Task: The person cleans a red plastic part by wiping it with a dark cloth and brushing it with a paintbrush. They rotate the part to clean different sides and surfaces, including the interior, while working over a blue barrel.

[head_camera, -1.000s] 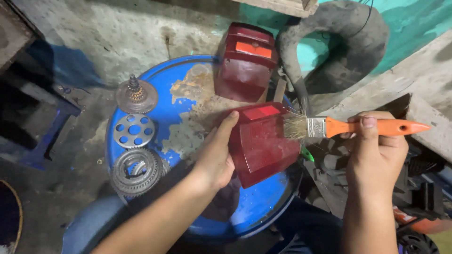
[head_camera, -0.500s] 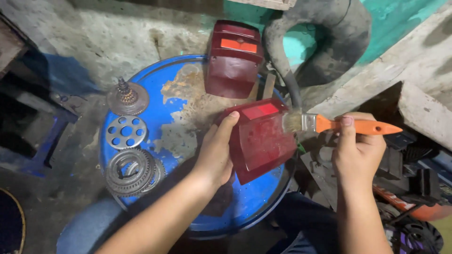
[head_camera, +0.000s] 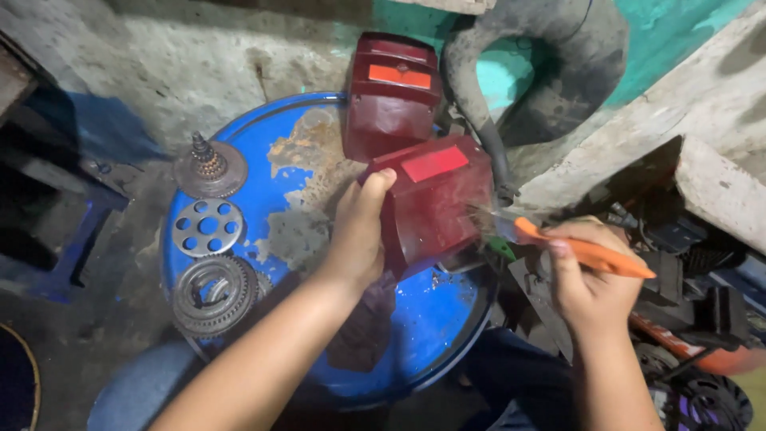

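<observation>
The left hand [head_camera: 357, 231] grips the dark red plastic tail-light cover [head_camera: 435, 199] above the round blue drum-lid worktop [head_camera: 431, 319], its orange rectangular patch facing up and tilted rightward. The right hand [head_camera: 586, 279] is closed around the orange-handled paintbrush [head_camera: 574, 249], whose long axis runs left-right, bristles touching the cover's right side. A second dark red cover [head_camera: 391, 96] lies behind.

- Your left hand [head_camera: 357, 231] reaches forward from the lower left, the bare forearm running diagonally up across the view.
- Its thumb points up and away from you; the fingers [head_camera: 375, 185] curl round out of sight in a firm grasp.
- Your right hand [head_camera: 586, 275] comes up from the lower right, wrist roughly straight, back of the hand towards you.
- Its fingers are closed, the thumb laid flat on top, pointing left.
</observation>
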